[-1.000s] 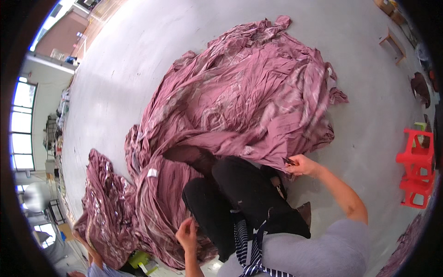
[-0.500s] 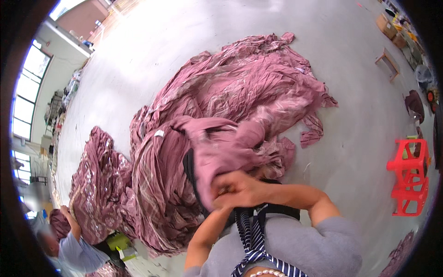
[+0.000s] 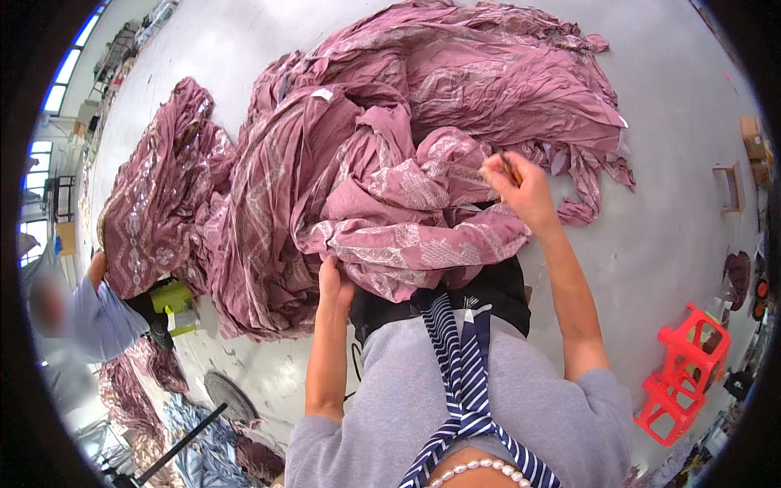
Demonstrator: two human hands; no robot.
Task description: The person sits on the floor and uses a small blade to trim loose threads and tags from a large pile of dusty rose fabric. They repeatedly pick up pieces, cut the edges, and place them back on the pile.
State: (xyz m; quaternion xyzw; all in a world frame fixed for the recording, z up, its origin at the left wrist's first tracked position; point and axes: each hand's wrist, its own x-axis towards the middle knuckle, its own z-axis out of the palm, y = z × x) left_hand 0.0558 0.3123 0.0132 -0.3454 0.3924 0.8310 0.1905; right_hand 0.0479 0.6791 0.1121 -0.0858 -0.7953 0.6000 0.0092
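A big heap of mauve fabric with silvery-white woven pattern bands spreads across the floor before me and over my lap area. My left hand grips the near edge of a patterned fold, its fingers partly hidden by the cloth. On the right, my right hand is raised at the fabric's edge with fingers closed. A small, slim dark thing sticks out between its thumb and fingers; its kind is too small to tell. A white tag shows on the cloth farther off.
Red plastic stools lie to the right, with a wooden frame and cardboard boxes beyond. At left, another person holds a shiny part of the mauve cloth, near a green container. More fabric lies lower left.
My hands, close together before, are now apart: the right has gone out to the right, the left holds the near fold. Patterned cloth is now spread between them. The view has tilted downward.
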